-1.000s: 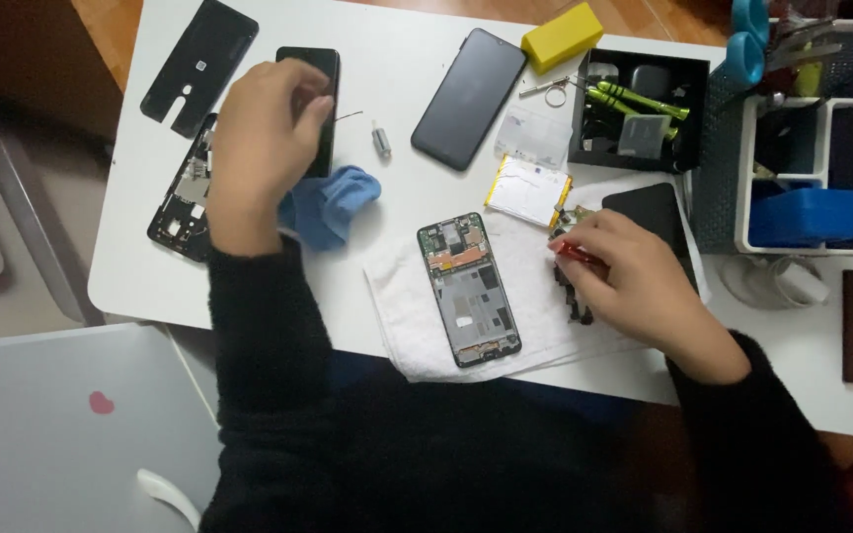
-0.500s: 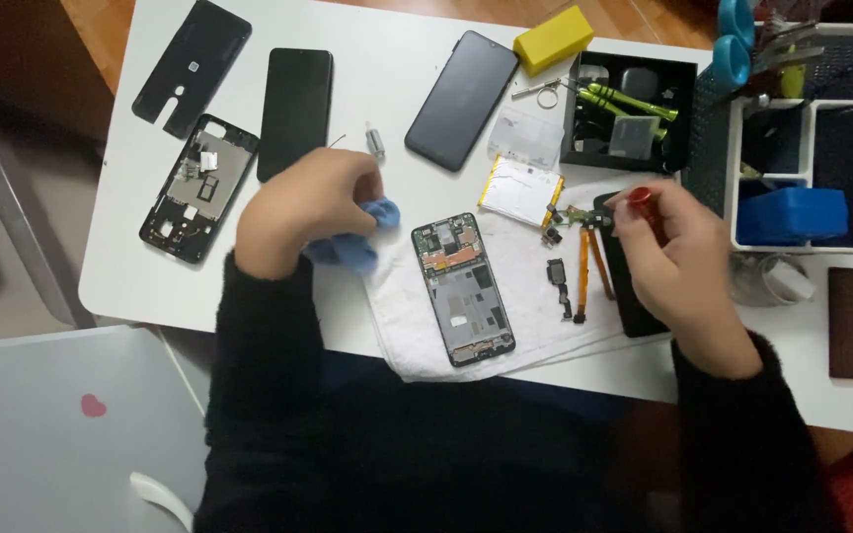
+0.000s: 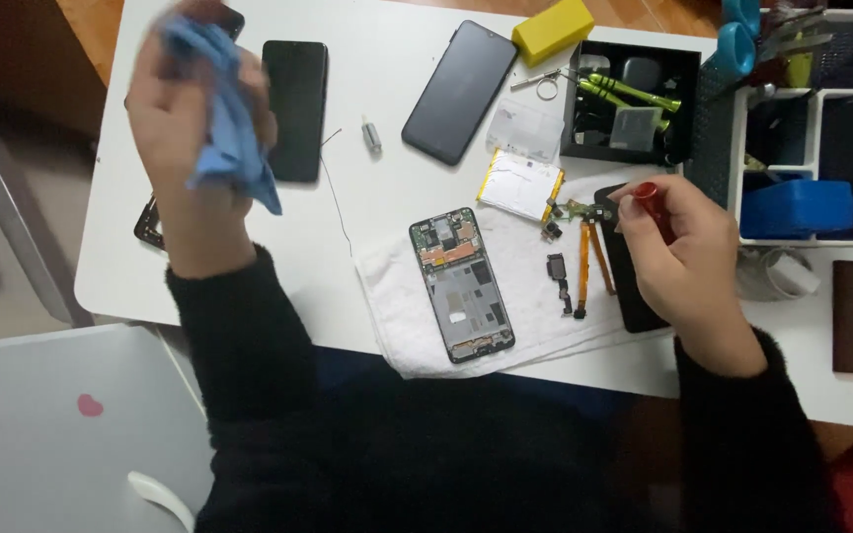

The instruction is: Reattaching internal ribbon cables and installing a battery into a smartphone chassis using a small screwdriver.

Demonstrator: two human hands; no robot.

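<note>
My left hand (image 3: 185, 128) is raised over the table's left side and grips a crumpled blue cloth (image 3: 229, 128). My right hand (image 3: 688, 262) holds a small tool with a red handle (image 3: 650, 197), its tip near small loose parts (image 3: 570, 212). An opened phone frame (image 3: 461, 284) lies face up on a white cloth (image 3: 535, 326) between the hands. An orange flex cable (image 3: 584, 266) and a small black part (image 3: 557, 268) lie beside it on the cloth.
A black phone panel (image 3: 295, 109), another dark phone (image 3: 458, 91), a flat battery (image 3: 520, 185) and a yellow block (image 3: 552, 30) lie on the white table (image 3: 387, 39). A black tray with green tools (image 3: 629, 99) and an organiser with a blue box (image 3: 797, 207) stand at right.
My left hand picked the blue cloth off the table and lifted it up and to the left. My right hand shifted right with the red tool.
</note>
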